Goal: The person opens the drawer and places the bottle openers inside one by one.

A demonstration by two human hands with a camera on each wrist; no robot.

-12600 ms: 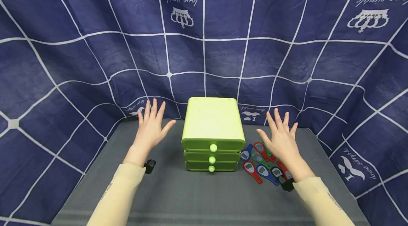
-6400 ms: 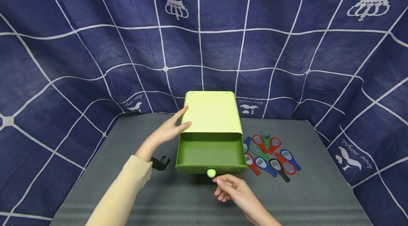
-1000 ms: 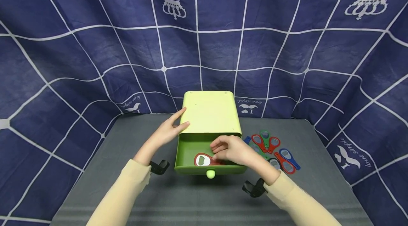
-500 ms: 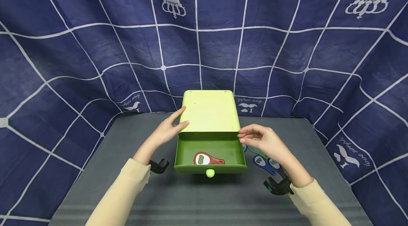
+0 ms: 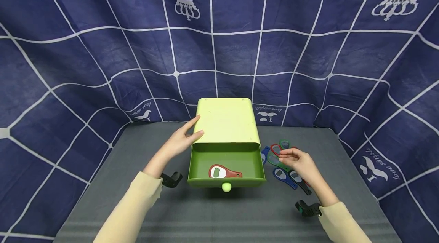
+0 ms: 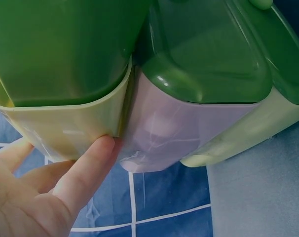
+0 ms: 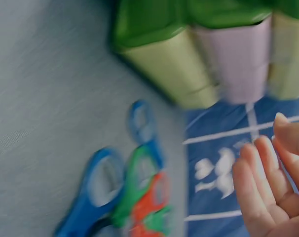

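Observation:
A small green drawer cabinet (image 5: 228,121) stands mid-table with its top drawer (image 5: 209,155) pulled out. Inside the drawer, near the front, lies a red bottle opener (image 5: 224,171). My left hand (image 5: 174,144) rests against the cabinet's left side, thumb and fingers extended; the left wrist view shows fingertips touching the shell (image 6: 65,131). To the right, my right hand (image 5: 302,165) hovers over loose bottle openers, fingers loosely bent and holding nothing. Among them are a blue opener (image 5: 284,178), a black opener (image 5: 299,182) and a green opener (image 5: 277,162). The hand hides part of the pile.
Two lower drawers show in the left wrist view, one in a pinkish section (image 6: 184,128). A round knob (image 5: 226,187) sticks out from the drawer front. Dark wrist straps (image 5: 171,179) hang at both wrists. A blue patterned cloth (image 5: 236,56) closes off the grey table (image 5: 219,220) behind.
The top drawer was pulled out earlier. A second ago my right hand was at the red bottle opener in the drawer; it has let go and moved right over the pile. My left hand stays put.

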